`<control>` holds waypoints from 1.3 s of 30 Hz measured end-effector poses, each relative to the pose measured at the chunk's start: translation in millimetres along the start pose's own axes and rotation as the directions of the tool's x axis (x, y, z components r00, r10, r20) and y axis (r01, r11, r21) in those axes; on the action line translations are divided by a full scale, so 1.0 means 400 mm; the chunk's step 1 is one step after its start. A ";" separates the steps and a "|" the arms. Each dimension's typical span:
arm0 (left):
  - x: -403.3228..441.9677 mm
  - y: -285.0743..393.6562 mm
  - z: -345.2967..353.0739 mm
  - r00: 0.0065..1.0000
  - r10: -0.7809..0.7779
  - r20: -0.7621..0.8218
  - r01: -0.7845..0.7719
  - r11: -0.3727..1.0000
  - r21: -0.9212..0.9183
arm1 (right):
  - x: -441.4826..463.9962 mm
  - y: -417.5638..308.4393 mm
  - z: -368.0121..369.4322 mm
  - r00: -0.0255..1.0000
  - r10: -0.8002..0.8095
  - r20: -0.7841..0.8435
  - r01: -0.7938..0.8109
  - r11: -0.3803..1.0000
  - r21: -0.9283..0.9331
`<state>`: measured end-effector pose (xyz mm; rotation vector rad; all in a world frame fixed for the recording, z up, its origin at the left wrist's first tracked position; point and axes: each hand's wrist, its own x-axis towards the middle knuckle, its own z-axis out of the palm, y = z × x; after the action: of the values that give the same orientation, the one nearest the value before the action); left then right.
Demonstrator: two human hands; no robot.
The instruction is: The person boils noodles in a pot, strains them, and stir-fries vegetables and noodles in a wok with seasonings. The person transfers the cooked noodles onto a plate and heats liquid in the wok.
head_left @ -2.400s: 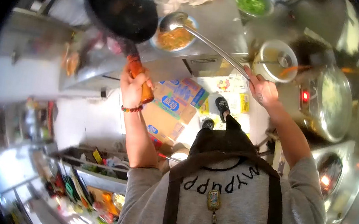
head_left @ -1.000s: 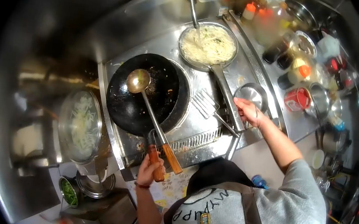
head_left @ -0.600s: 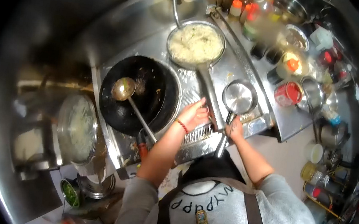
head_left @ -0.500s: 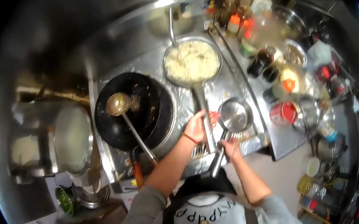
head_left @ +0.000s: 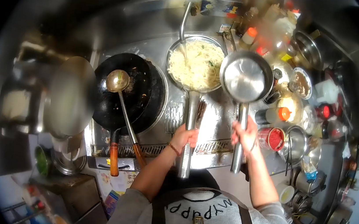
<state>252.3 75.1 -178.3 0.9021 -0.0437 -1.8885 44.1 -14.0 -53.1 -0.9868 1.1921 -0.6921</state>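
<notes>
My left hand (head_left: 185, 138) is wrapped round the long metal handle of a frying pan (head_left: 193, 102). Pale noodles (head_left: 194, 66) with bits of green fill that pan, beneath a metal spout (head_left: 184, 22). On the other side, my right hand (head_left: 246, 135) grips the handle of a steel saucepan (head_left: 246, 77). No food shows inside the saucepan, which is held level with the noodle pan, close to its right rim. Left of both stands a black wok (head_left: 103, 99), with a ladle (head_left: 118, 80) lying in it.
Sauce bottles (head_left: 249, 35), a red-filled tin (head_left: 271, 139) and metal bowls (head_left: 296, 145) crowd the right counter. A large pale round lid or pan (head_left: 71, 97) stands at the left. The wok's wooden handle (head_left: 114, 160) juts over the stove's front edge.
My left hand has closed round the noodle pan's handle, where its fingers were spread before. The saucepan has come up off the stove in my right hand. The view has turned slightly.
</notes>
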 end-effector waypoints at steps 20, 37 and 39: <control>-0.370 -0.041 0.029 0.986 -0.147 -0.078 0.158 0.971 0.178 | 0.883 -0.090 0.076 0.852 -0.025 0.522 0.517 -0.110 -0.849; -0.371 0.001 0.045 0.992 -0.111 -0.059 0.114 0.992 0.051 | 0.780 -0.191 -0.011 0.547 0.516 0.659 -0.559 0.811 -0.172; -0.333 0.024 0.047 0.995 -0.095 -0.016 0.096 0.994 0.045 | 0.738 -0.219 0.005 0.511 0.475 0.716 -0.699 0.715 0.025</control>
<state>277.9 169.7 -85.8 0.9635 -0.0364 -1.9767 126.7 -306.9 -101.1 -0.4035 0.6502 0.0777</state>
